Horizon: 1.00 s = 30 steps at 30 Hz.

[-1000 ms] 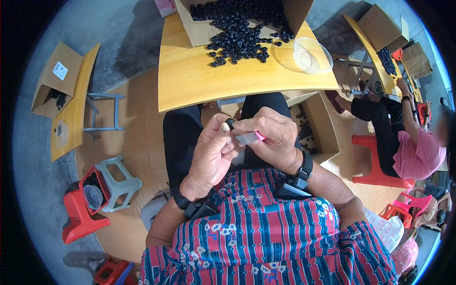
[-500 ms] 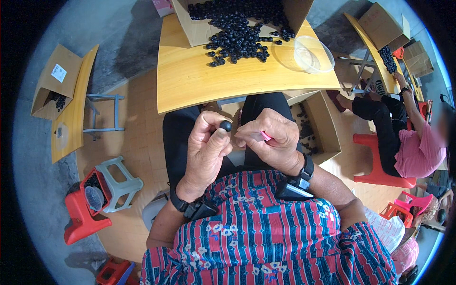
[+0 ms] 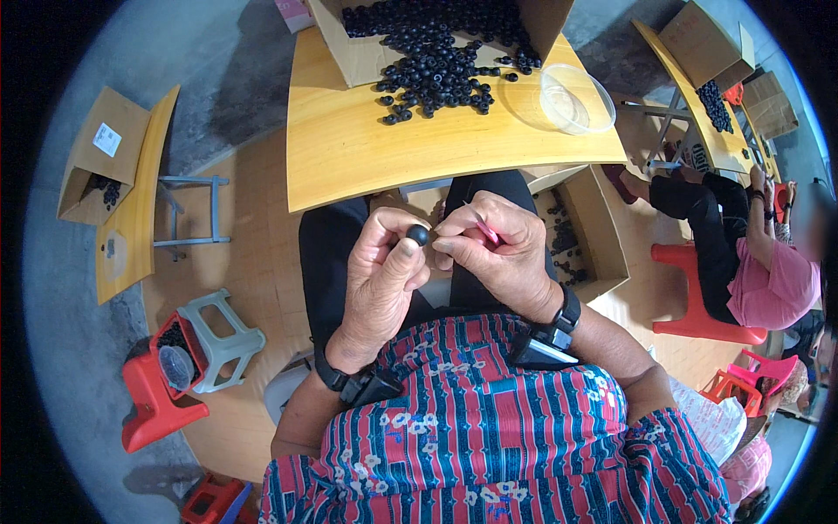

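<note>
We count one yellow table [image 3: 393, 157] in front, one carton [image 3: 548, 31] on it, one floor carton [image 3: 602, 229] whose pieces [image 3: 566, 237] may be done; one black heap [image 3: 436, 74], uncountable, seemingly left. Left hand [image 3: 380, 271] pinches one black ball [image 3: 418, 236], which we judge unfinished; right hand [image 3: 506, 262] grips one pink item [image 3: 489, 232], fingertips just beside the ball.

- The black piece [image 3: 418, 235] in the left hand [image 3: 381, 262] has turned, its smooth round side now showing.
- The pink tool [image 3: 487, 231] in the right hand [image 3: 499, 244] has tilted edge-on.
- The co-worker's hand [image 3: 758, 180] at far right has drawn back from the black parts [image 3: 716, 109].
</note>
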Each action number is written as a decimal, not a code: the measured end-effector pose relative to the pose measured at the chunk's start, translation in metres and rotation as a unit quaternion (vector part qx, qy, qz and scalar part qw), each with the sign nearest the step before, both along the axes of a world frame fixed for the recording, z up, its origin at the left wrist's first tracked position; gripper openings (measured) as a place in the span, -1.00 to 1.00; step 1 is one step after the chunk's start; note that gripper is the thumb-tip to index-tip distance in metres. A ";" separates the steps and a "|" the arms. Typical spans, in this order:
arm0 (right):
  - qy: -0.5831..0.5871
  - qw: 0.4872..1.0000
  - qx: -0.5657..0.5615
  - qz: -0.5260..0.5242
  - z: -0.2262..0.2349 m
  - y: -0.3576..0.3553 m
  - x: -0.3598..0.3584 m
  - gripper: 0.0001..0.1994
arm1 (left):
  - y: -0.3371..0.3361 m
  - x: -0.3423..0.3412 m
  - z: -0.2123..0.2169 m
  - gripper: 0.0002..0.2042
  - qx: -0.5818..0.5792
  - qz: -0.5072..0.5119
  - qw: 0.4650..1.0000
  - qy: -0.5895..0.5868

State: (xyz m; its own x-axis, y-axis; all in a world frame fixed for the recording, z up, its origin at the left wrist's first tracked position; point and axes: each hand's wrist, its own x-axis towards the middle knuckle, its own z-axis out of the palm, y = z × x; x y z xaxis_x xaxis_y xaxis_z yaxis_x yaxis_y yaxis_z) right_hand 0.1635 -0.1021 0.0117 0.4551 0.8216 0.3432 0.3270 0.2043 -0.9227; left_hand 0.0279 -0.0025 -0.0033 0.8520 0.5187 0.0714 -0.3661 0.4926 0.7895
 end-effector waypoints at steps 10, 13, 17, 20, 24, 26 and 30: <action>0.068 0.997 -0.016 -0.043 -0.009 -0.004 0.006 -0.92 | 0.021 0.008 -0.014 -0.81 -0.227 -0.060 0.972 -0.014; 0.062 0.996 -0.043 -0.050 -0.011 -0.006 0.011 -0.95 | 0.040 0.020 -0.013 -0.81 -0.202 -0.024 0.977 0.057; 0.122 0.989 -0.052 -0.060 -0.013 -0.004 0.015 -0.95 | 0.084 0.049 -0.016 -0.72 -0.016 0.028 0.981 0.190; 0.130 0.988 -0.066 -0.055 -0.014 -0.001 0.018 -0.96 | 0.121 0.070 -0.039 -0.74 0.217 0.103 0.931 0.274; 0.103 0.991 -0.063 -0.057 -0.019 0.002 0.026 -0.97 | 0.139 0.094 -0.047 -0.70 0.535 0.218 0.748 0.327; 0.096 0.991 -0.075 -0.059 -0.020 0.002 0.030 -0.97 | 0.143 0.101 -0.054 -0.68 0.565 0.221 0.725 0.327; 0.102 0.990 -0.077 -0.062 -0.023 0.000 0.035 -0.97 | 0.146 0.107 -0.064 -0.71 0.628 0.226 0.656 0.352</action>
